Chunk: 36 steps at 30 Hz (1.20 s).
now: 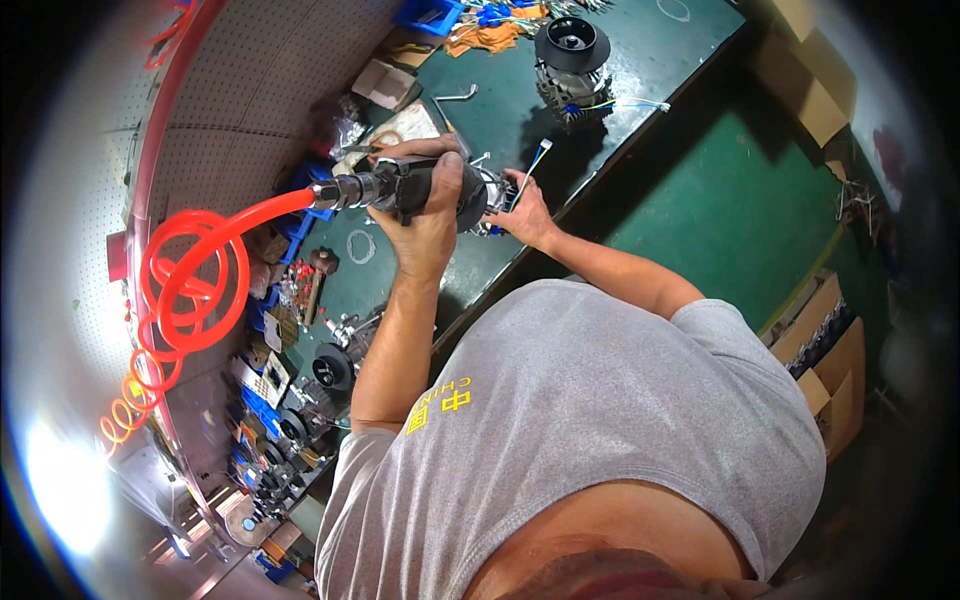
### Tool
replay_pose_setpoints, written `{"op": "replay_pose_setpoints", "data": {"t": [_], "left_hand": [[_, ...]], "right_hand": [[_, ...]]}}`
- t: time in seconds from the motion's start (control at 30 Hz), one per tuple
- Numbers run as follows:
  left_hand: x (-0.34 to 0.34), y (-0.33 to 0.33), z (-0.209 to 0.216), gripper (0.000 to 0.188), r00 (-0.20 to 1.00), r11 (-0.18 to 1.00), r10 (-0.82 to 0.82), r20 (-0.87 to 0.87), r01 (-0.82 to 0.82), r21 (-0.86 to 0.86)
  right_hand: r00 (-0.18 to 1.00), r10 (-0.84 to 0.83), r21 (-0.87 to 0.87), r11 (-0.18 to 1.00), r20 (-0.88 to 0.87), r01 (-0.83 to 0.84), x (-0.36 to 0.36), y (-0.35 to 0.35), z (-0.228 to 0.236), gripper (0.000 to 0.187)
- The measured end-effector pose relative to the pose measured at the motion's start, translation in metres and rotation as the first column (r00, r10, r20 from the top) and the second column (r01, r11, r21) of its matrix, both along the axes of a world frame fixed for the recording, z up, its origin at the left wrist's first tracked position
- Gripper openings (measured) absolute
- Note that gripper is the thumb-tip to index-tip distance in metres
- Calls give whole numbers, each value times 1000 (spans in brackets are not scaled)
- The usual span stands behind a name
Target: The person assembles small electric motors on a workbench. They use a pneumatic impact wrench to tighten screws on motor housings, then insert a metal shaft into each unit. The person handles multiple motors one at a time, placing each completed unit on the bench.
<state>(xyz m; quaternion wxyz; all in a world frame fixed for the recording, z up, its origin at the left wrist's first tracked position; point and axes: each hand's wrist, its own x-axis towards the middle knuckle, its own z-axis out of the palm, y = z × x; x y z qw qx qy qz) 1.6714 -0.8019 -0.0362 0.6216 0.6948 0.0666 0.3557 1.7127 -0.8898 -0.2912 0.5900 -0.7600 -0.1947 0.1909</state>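
Note:
My left hand [430,215] is wrapped round a black air tool [402,188]. A metal coupling [345,191] joins the tool to a coiled red air hose [262,212]. The tool's working end is hidden from above. Directly beside it, my right hand [527,212] grips the side of a small motor [492,192] with a dark round part and silvery metal. A thin lead with a white plug [545,146] sticks up from the motor. Both hands are over the green bench top [480,262].
Another motor with a black fan wheel [573,45] stands at the bench's far end, its wires reaching the edge. More motors [335,365] line the bench on the left. A bent metal rod [458,93], blue bins [430,15] and a pegboard [270,75] lie beyond. Cardboard boxes [835,370] are at right.

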Motion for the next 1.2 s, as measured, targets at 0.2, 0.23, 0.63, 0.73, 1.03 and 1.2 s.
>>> {"op": "replay_pose_setpoints", "data": {"t": [0.2, 0.23, 0.63, 0.73, 1.03, 1.2], "left_hand": [[3, -4, -2, 22, 996, 998, -36, -85, 40, 43], [4, -3, -3, 23, 996, 998, -48, -80, 51, 40], [8, 5, -11, 19, 994, 999, -26, -102, 24, -22], [10, 1, -10, 16, 992, 999, -37, -117, 36, -13], [12, 4, -13, 17, 989, 994, -108, -99, 108, -3], [13, 3, -11, 19, 987, 990, -139, -84, 138, -18]], "right_hand": [[998, 2, 3, 1000, 59, -2, 1, 1, -9, 106], [998, 5, 8, 1000, 58, -6, 1, 2, -9, 106], [998, 16, -8, 1000, 57, -16, 2, 1, -8, 108], [999, 17, -1, 1000, 45, -17, 2, 1, -10, 108], [999, 12, 5, 1000, 36, -12, 2, 0, -8, 106], [999, 21, 0, 1000, 30, -21, 3, -1, -5, 107]]}}
